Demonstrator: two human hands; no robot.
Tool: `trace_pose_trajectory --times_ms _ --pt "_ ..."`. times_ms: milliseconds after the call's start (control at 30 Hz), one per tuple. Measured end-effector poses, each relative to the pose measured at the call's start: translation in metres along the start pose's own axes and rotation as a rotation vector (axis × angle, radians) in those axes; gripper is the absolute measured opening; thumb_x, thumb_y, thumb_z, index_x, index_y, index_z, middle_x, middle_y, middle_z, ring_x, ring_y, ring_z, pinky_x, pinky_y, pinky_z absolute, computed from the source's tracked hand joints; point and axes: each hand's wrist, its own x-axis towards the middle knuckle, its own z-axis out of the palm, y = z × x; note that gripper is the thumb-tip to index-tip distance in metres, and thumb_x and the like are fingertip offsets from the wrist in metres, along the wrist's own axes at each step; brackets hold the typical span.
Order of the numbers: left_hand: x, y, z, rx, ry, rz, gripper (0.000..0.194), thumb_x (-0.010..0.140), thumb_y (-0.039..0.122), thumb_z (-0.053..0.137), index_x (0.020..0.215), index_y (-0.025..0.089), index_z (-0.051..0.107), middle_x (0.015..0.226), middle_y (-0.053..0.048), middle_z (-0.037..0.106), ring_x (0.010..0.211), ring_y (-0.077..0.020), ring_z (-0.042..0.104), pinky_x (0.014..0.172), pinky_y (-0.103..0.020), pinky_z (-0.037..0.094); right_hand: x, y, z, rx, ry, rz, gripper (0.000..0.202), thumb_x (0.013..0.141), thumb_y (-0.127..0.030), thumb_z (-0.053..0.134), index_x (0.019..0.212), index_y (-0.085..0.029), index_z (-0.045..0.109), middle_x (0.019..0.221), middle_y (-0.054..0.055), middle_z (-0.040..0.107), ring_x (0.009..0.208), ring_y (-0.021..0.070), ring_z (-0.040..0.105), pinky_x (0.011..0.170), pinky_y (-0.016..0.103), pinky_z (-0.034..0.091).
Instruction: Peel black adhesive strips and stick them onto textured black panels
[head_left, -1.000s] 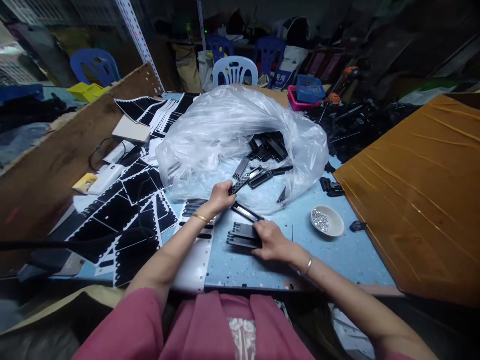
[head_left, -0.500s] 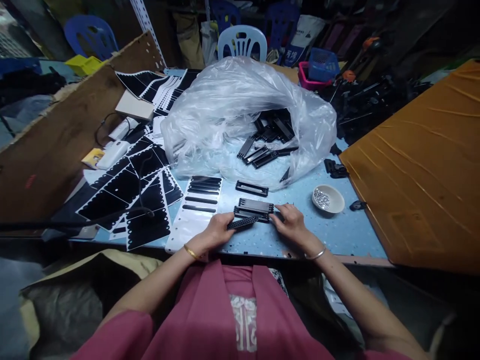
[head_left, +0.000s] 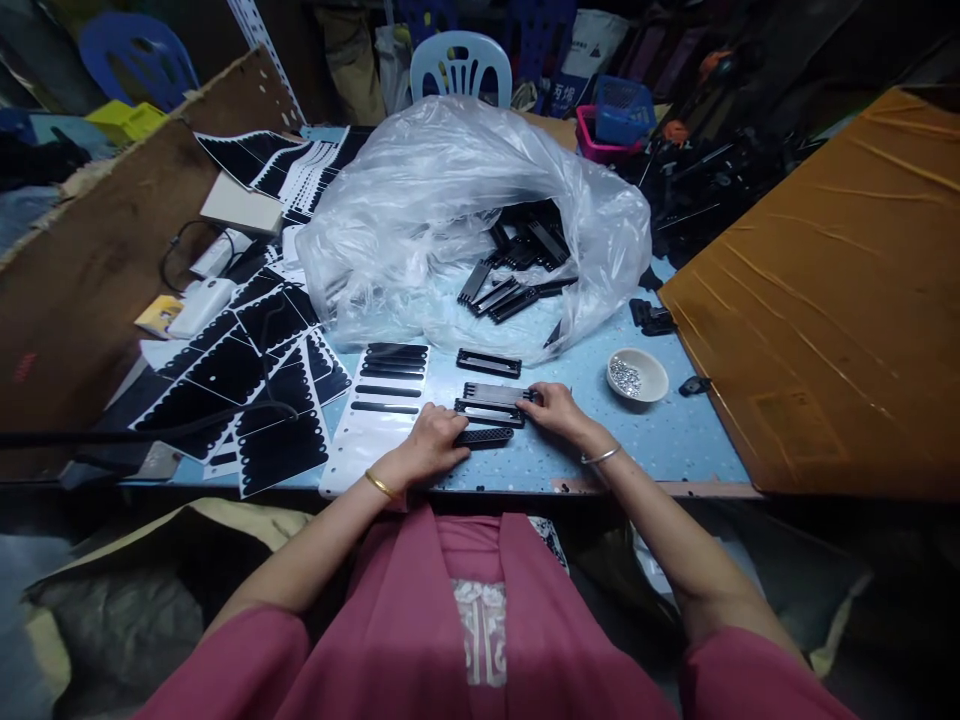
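Close to the near edge of the blue tabletop (head_left: 675, 440), the left hand (head_left: 431, 443) has its fingers and thumb closed over one end of a textured black strip (head_left: 489, 438), so that end is hidden while the rest points rightward. Just beyond it, a slotted black frame (head_left: 491, 420) lies next to a flat black piece (head_left: 495, 392); whether they overlap is hard to make out. The right hand (head_left: 559, 412) has bent fingers touching the right ends of these two, covering their corners; whether it pinches them or merely rests there, I cannot tell. Another black frame (head_left: 487, 371) lies apart, farther back. Left of these, a white sheet (head_left: 367, 430) with dark strips runs partly behind the left hand. A clear plastic bag (head_left: 420, 200) bulges behind; black parts (head_left: 516, 304) show at its mouth, others blurring into shadow inside, and it covers the lower part of a pale blue chair (head_left: 461, 42). The shiny bits (head_left: 624, 376) in a white bowl (head_left: 654, 380) are too small to identify. A brown panel (head_left: 832, 330) is cut off at the right edge.
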Motion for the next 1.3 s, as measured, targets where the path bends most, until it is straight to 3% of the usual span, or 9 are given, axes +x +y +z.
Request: trace_pose_trajectory --times_ms 167,267,433,600,867,1000,1100,1167,1300 --pt "0.007 -0.016 -0.002 -0.069 0.168 -0.245 0.033 0.082 0.047 0.065 0.095 0.017 0.067 0.083 -0.008 0.069 0.077 -0.0218 0.063 0.071 -0.031 0.042 0.008 -0.001 0.004 0.099 0.021 0.050 0.024 0.072 -0.035 0.071 0.084 -0.014 0.069 0.063 0.000 0.065 0.055 0.0128 0.055 0.053 0.023 0.038" --pt "0.019 -0.020 -0.005 -0.067 0.109 -0.340 0.038 0.080 0.049 0.067 0.099 0.017 0.069 0.078 -0.007 0.069 0.075 -0.0221 0.064 0.066 -0.029 0.041 0.006 -0.002 0.009 0.145 0.082 0.056 0.026 0.069 -0.032 0.072 0.088 -0.014 0.068 0.067 0.001 0.066 0.058 0.0141 0.057 0.055 0.024 0.042" --pt "0.035 -0.020 -0.008 -0.130 -0.001 -0.317 0.025 0.078 0.041 0.070 0.086 0.017 0.072 0.070 -0.004 0.068 0.067 -0.0188 0.062 0.062 -0.026 0.040 -0.004 -0.004 0.014 0.200 0.162 -0.002 0.022 0.069 -0.022 0.068 0.090 -0.016 0.067 0.076 0.002 0.070 0.066 0.0164 0.063 0.065 0.027 0.048" --pt "0.039 -0.023 0.000 -0.253 0.042 -0.368 0.019 0.067 0.031 0.078 0.076 0.016 0.069 0.064 0.000 0.066 0.061 -0.0146 0.059 0.058 -0.024 0.040 -0.010 -0.002 0.015 0.226 0.202 -0.073 0.019 0.070 -0.021 0.068 0.089 -0.017 0.070 0.090 0.006 0.073 0.083 0.0195 0.067 0.078 0.030 0.050" --pt "0.033 -0.027 0.002 -0.289 0.082 -0.326 0.032 0.066 0.034 0.078 0.090 0.015 0.071 0.068 -0.001 0.066 0.062 -0.0150 0.059 0.059 -0.024 0.040 -0.008 -0.001 0.015 0.238 0.236 -0.096 0.018 0.069 -0.019 0.069 0.087 -0.018 0.071 0.086 0.006 0.074 0.079 0.0201 0.067 0.076 0.031 0.052" --pt "0.031 -0.030 -0.002 -0.252 -0.016 -0.305 0.029 0.072 0.034 0.074 0.095 0.015 0.073 0.060 0.001 0.063 0.057 -0.0146 0.056 0.058 -0.024 0.037 -0.017 0.009 0.012 0.245 0.266 -0.025 0.027 0.075 -0.027 0.066 0.098 -0.015 0.071 0.087 0.009 0.074 0.074 0.0196 0.067 0.069 0.030 0.052" --pt "0.031 -0.030 -0.004 -0.285 -0.084 -0.249 0.021 0.074 0.030 0.070 0.087 0.014 0.072 0.059 0.001 0.061 0.056 -0.0142 0.054 0.056 -0.024 0.035 -0.030 0.013 0.014 0.221 0.224 0.015 0.020 0.074 -0.031 0.066 0.084 -0.015 0.072 0.065 0.005 0.070 0.058 0.0172 0.063 0.057 0.027 0.048" --pt "0.030 -0.029 -0.003 -0.318 -0.056 -0.243 0.014 0.070 0.023 0.071 0.080 0.014 0.068 0.059 0.002 0.059 0.057 -0.0136 0.053 0.055 -0.024 0.034 -0.038 0.010 0.019 0.226 0.169 -0.001 0.017 0.071 -0.031 0.069 0.078 -0.016 0.072 0.057 0.002 0.066 0.050 0.0150 0.058 0.051 0.025 0.043" --pt "0.028 -0.027 0.001 -0.297 0.087 -0.193 0.015 0.064 0.008 0.066 0.073 0.016 0.058 0.063 0.003 0.055 0.060 -0.0130 0.050 0.056 -0.023 0.033 -0.046 0.000 0.031 0.288 0.149 -0.029 0.022 0.071 -0.025 0.068 0.091 -0.016 0.073 0.063 0.001 0.069 0.054 0.0143 0.060 0.056 0.025 0.045"
